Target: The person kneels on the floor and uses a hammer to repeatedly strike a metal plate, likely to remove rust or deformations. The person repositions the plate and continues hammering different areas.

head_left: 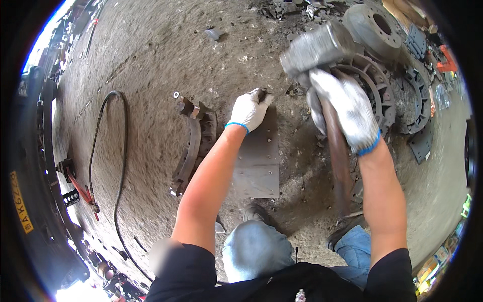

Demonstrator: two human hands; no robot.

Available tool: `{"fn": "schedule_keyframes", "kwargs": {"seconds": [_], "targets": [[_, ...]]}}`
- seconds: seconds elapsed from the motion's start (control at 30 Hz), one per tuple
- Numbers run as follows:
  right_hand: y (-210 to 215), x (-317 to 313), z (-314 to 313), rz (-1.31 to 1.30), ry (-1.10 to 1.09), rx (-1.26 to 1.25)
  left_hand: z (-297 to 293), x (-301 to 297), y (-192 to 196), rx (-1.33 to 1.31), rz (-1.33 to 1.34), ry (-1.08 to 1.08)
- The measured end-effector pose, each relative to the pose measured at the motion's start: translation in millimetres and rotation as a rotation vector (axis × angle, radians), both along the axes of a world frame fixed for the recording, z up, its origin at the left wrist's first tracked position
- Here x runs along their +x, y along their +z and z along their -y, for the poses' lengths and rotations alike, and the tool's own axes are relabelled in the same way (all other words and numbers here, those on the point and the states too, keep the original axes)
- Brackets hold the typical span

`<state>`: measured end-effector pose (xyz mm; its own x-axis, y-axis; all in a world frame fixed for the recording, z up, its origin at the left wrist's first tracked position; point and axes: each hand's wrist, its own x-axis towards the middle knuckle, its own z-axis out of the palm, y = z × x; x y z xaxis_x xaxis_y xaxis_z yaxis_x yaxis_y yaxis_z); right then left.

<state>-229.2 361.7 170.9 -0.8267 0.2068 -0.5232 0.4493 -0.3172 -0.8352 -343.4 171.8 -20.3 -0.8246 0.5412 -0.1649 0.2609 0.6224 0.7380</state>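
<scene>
My right hand (347, 108), in a white work glove with a blue cuff, grips a sledgehammer (318, 49) close under its heavy steel head. Its wooden handle slants down toward my leg, and both hammer and glove are blurred. At the far end of a grey plate with rivet holes (256, 173), my left hand (250, 109) is closed, gloved likewise. A small dark piece shows at its fingertips, too hidden to name. Left of the plate lies a curved brake shoe (193, 146), with a metal ring (176, 94) by its upper end.
Several curved brake shoes (385, 95) lie at the right, below a brake drum (375, 30). Broken dark fragments (287, 11) litter the far ground. A black hose (124, 146) loops across the concrete at the left, beside a vehicle (30, 151). My shoes flank the plate's near end.
</scene>
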Motion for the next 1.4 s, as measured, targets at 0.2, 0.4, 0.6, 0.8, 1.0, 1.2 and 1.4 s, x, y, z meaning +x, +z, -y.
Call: {"fn": "schedule_keyframes", "kwargs": {"seconds": [0.2,0.4,0.6,0.8,1.0,1.2,1.4], "targets": [[-71,-79,-5,0.209,0.511,0.317,2,-1,-2,-0.005,0.028,-0.017],[-43,-87,-9,0.03,0.403,0.243,10,-1,-5,-0.027,0.018,-0.027],[-27,-107,-2,-0.214,0.072,-0.062,5,-1,-2,-0.054,0.021,-0.017],[-81,-90,-3,0.188,0.341,0.062,6,0,-4,0.001,-0.018,-0.006],[-29,-98,-12,-0.047,0.289,0.113,7,6,-6,-0.036,0.009,-0.018],[-52,-96,-8,0.031,0.358,0.003,2,5,-4,-0.015,0.006,-0.047],[-49,-93,-4,0.015,0.475,0.22,11,5,0,-0.044,0.006,-0.031]]}}
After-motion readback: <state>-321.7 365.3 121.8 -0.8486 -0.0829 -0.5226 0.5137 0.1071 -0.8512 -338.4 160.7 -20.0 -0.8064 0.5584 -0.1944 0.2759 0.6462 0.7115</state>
